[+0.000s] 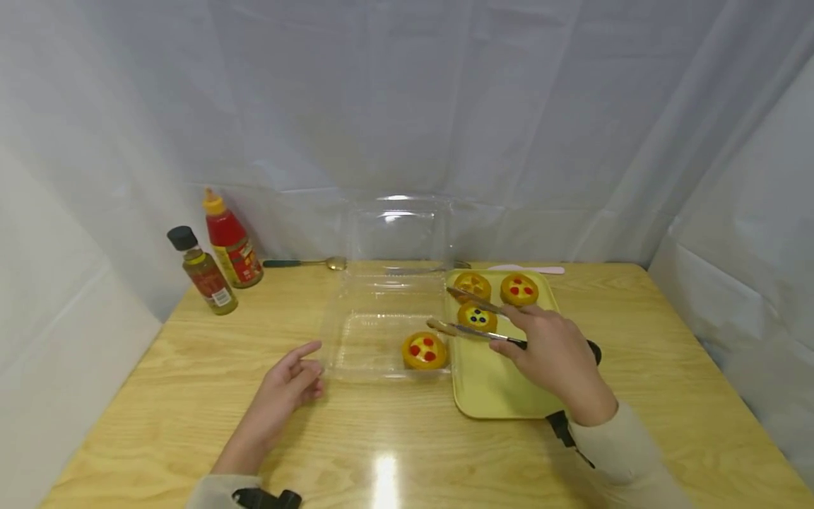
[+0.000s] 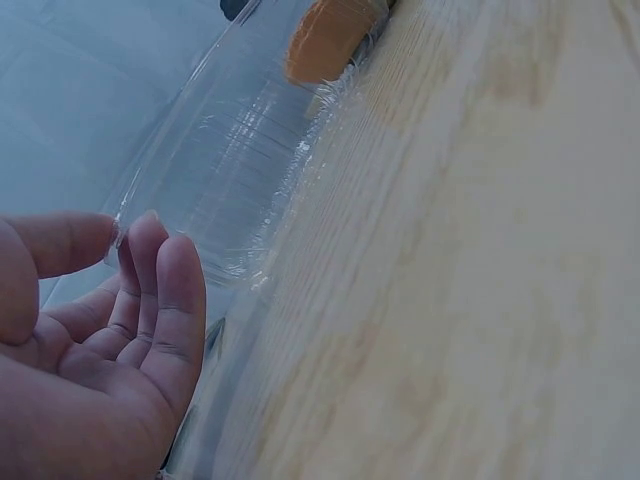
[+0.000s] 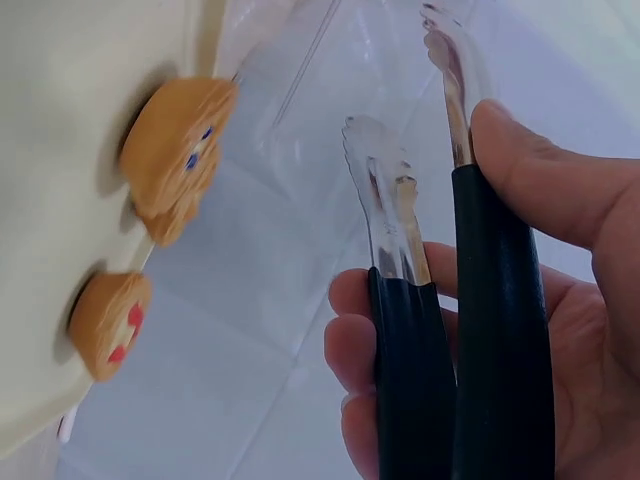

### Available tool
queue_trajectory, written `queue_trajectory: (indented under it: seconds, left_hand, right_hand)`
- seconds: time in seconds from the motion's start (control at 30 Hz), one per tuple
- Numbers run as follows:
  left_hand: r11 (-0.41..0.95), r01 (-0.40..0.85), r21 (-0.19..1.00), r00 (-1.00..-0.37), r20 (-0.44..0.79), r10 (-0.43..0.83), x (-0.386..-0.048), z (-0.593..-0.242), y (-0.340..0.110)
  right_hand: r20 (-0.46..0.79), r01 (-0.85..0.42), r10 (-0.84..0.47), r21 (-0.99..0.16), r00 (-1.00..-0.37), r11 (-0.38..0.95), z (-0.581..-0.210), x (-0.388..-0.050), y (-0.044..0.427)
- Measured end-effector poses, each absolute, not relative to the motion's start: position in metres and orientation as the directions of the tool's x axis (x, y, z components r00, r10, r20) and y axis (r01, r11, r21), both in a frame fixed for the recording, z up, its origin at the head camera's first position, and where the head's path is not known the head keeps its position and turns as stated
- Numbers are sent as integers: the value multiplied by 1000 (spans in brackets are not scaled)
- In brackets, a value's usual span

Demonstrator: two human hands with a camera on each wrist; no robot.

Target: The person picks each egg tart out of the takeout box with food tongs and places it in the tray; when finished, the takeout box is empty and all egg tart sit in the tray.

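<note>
My left hand (image 1: 289, 382) is at the near left corner of a clear plastic clamshell container (image 1: 365, 346), its thumb and fingers pinching the rim. The container's lid (image 1: 400, 237) stands raised at the back. Inside, at the near right, sits a tart with red spots (image 1: 425, 351). My right hand (image 1: 553, 350) grips black-handled metal tongs (image 3: 500, 330) over a yellow tray (image 1: 502, 389). The tongs' arms are spread, with nothing between their tips. Below them on the tray lie a blue-dotted tart (image 1: 478, 318), a yellow-topped tart (image 1: 473, 285) and another red-spotted tart (image 1: 519, 290).
At the back left stand a red sauce bottle (image 1: 234, 247) with a yellow cap and a dark-capped oil bottle (image 1: 206, 279). A green-handled spoon (image 1: 299, 264) lies along the back edge. A pink-handled utensil (image 1: 547, 270) lies behind the tray. White curtains (image 1: 407, 127) surround the wooden table.
</note>
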State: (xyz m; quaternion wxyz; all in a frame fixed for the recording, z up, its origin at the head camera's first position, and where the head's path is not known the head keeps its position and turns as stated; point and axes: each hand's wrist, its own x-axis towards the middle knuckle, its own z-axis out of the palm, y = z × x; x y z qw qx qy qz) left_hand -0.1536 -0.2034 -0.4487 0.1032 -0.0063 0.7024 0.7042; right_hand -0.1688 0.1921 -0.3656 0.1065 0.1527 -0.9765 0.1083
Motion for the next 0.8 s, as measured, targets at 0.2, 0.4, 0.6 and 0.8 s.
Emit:
queue_trajectory:
  seconds: [0.2,0.4,0.6,0.8]
  left_hand:
    - [6,-158,987,-978,-157,137,-153,-448,-204]
    - [0,-151,988,-979,-150,141,-154,-450,-204]
    - [4,-158,987,-979,-158,132,-154,-449,-205]
    - [7,-163,987,-977,-163,135,-154,-449,-205]
  right_hand:
    - [198,-359,-325,-172,-925,917,-363,-171,174]
    - [180,-404,-379,-130,-908,906,-363,-174,160]
    - [128,-413,-399,-114,-908,904,-366,-177,151]
    - [119,-424,-413,-86,-903,902,-368,-179,146]
